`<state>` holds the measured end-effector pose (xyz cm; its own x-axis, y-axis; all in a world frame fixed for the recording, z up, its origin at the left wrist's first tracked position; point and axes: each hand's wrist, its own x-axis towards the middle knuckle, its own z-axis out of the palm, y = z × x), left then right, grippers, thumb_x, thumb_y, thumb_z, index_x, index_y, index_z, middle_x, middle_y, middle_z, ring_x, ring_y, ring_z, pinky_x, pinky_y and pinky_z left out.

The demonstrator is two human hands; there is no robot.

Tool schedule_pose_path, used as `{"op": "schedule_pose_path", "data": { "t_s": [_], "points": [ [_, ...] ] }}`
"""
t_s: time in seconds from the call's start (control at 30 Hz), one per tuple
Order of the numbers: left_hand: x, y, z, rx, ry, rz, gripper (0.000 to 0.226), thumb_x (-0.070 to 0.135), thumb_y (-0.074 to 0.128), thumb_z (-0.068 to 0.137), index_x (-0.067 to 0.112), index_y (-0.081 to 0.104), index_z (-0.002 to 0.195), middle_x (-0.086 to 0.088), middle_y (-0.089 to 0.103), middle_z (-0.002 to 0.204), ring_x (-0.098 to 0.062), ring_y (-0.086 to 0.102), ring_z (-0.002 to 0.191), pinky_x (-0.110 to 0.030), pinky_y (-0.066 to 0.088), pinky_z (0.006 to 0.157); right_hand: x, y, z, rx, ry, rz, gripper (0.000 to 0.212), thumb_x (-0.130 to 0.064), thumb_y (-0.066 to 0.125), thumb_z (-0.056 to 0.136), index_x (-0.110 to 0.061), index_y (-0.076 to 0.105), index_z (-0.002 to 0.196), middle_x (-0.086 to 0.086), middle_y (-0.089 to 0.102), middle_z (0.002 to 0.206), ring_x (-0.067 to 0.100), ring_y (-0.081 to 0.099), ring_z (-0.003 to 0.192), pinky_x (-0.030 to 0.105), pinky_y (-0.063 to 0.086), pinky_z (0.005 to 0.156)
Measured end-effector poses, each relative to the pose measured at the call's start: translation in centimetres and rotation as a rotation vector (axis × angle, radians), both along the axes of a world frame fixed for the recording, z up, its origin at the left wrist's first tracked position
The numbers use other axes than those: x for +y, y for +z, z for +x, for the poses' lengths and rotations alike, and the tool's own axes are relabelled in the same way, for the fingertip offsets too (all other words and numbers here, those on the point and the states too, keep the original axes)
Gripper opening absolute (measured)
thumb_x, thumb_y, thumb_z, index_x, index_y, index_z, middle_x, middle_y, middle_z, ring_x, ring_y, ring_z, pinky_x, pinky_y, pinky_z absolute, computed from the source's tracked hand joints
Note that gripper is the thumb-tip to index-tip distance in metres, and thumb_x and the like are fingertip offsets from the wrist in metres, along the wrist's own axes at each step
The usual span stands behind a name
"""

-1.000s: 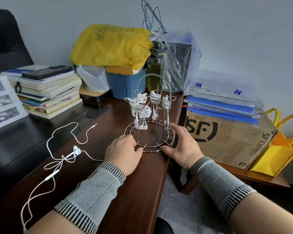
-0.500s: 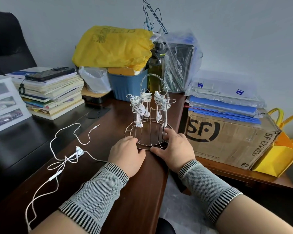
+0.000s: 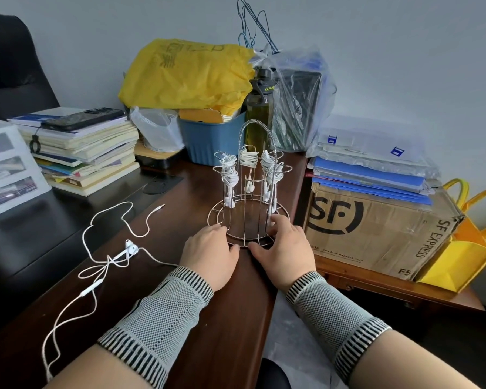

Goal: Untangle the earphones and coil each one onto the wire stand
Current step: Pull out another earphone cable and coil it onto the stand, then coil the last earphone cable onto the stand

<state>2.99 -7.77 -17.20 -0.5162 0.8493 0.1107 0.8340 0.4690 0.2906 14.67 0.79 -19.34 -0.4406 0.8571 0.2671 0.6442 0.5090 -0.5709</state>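
A wire stand with an arched handle stands on the dark wooden desk. Several coiled white earphones hang from its upper hooks. My left hand grips the front left of the base ring, and my right hand grips the front right, fingers curled over the wire. One loose white earphone lies uncoiled on the desk to the left, its cable sprawling toward the near edge.
A book stack with a phone on top sits at back left. Behind the stand are a blue bin, a yellow bag and a dark bottle. A cardboard box under blue folders stands to the right.
The stand has turned on the desk, so its coils now face differently. Both hands have shifted along the base ring toward its front, closer together.
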Motion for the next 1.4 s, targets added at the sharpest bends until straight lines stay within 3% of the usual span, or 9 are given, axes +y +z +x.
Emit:
{"op": "schedule_pose_path", "data": {
  "t_s": [0.4,0.5,0.6,0.7,0.8,0.93,1.1,1.27,1.4],
  "points": [
    [-0.7,0.4,1.0,0.028,-0.062,0.039,0.05,0.035,0.048,0.099,0.018,0.041,0.146,0.003,0.037,0.154,-0.015,0.036,0.14,-0.03,0.028,0.114,-1.5,0.5,0.0,-0.108,-0.109,0.139,0.062,-0.049,0.062,0.085,-0.022,0.042,0.137,0.0,0.05,0.13,0.024,0.039,0.125,0.038,0.037,0.103],
    [-1.5,2.2,-0.2,0.054,-0.056,0.116,0.041,0.031,0.053,0.096,0.022,0.055,0.135,0.003,0.054,0.139,-0.017,0.052,0.125,-0.031,0.038,0.107,-2.9,0.5,-0.8,0.06,-0.053,0.385,0.049,-0.033,0.065,0.078,-0.017,0.057,0.123,0.005,0.058,0.111,0.029,0.052,0.103,0.045,0.048,0.086],
    [-3.0,5.0,-2.9,0.038,0.004,0.171,0.029,0.025,0.058,0.091,0.023,0.069,0.117,0.0,0.069,0.117,-0.021,0.062,0.109,-0.034,0.047,0.097,-5.2,0.6,-2.9,0.231,0.19,0.502,0.035,-0.025,0.048,0.076,-0.013,0.065,0.105,0.007,0.059,0.096,0.028,0.054,0.086,0.037,0.047,0.078],
    [-6.1,7.0,-6.9,0.037,0.138,0.2,0.023,0.019,0.057,0.092,0.02,0.074,0.108,0.002,0.072,0.111,-0.02,0.064,0.106,-0.03,0.047,0.093,-7.9,0.8,-5.7,0.327,0.343,0.383,0.031,-0.024,0.043,0.079,-0.013,0.065,0.098,0.006,0.058,0.094,0.024,0.053,0.086,0.026,0.039,0.079],
    [-9.1,6.5,-10.4,0.05,0.248,0.109,0.021,0.022,0.057,0.093,0.017,0.077,0.095,-0.001,0.074,0.098,-0.022,0.066,0.093,-0.034,0.051,0.081,-8.7,0.7,-8.1,0.34,0.329,0.233,0.022,-0.02,0.05,0.084,-0.015,0.068,0.095,0.005,0.059,0.095,0.025,0.054,0.089,0.024,0.039,0.077],
    [-9.5,3.9,-12.0,-0.039,0.302,-0.043,0.035,0.041,0.061,0.088,0.012,0.074,0.074,-0.005,0.07,0.071,-0.022,0.063,0.072,-0.032,0.047,0.064,-8.3,0.9,-9.4,0.13,0.418,0.138,0.023,-0.025,0.054,0.093,-0.018,0.068,0.11,0.005,0.06,0.11,0.027,0.049,0.102,0.026,0.034,0.091],
    [-8.7,3.0,-11.7,-0.003,0.3,-0.098,0.035,0.041,0.066,0.085,0.009,0.075,0.078,-0.009,0.072,0.079,-0.025,0.064,0.078,-0.032,0.05,0.07,-8.8,1.1,-9.0,-0.05,0.517,0.156,0.026,-0.029,0.051,0.094,-0.019,0.066,0.113,0.005,0.062,0.109,0.025,0.048,0.104,0.027,0.034,0.09],
    [-8.5,3.2,-11.6,-0.004,0.273,-0.127,0.022,0.036,0.069,0.085,0.015,0.076,0.086,-0.006,0.074,0.091,-0.024,0.065,0.09,-0.032,0.051,0.081,-8.6,1.1,-9.0,-0.061,0.525,0.146,0.022,-0.023,0.052,0.091,-0.017,0.069,0.103,0.005,0.064,0.103,0.025,0.052,0.101,0.027,0.036,0.089],
    [-8.2,3.0,-11.3,0.021,0.262,-0.147,0.016,0.03,0.067,0.086,0.017,0.076,0.088,-0.004,0.072,0.096,-0.024,0.064,0.093,-0.028,0.047,0.078,-8.6,1.0,-9.0,-0.052,0.5,0.135,0.021,-0.025,0.053,0.091,-0.018,0.07,0.102,0.005,0.063,0.103,0.025,0.051,0.102,0.028,0.039,0.088]
  ]
}}
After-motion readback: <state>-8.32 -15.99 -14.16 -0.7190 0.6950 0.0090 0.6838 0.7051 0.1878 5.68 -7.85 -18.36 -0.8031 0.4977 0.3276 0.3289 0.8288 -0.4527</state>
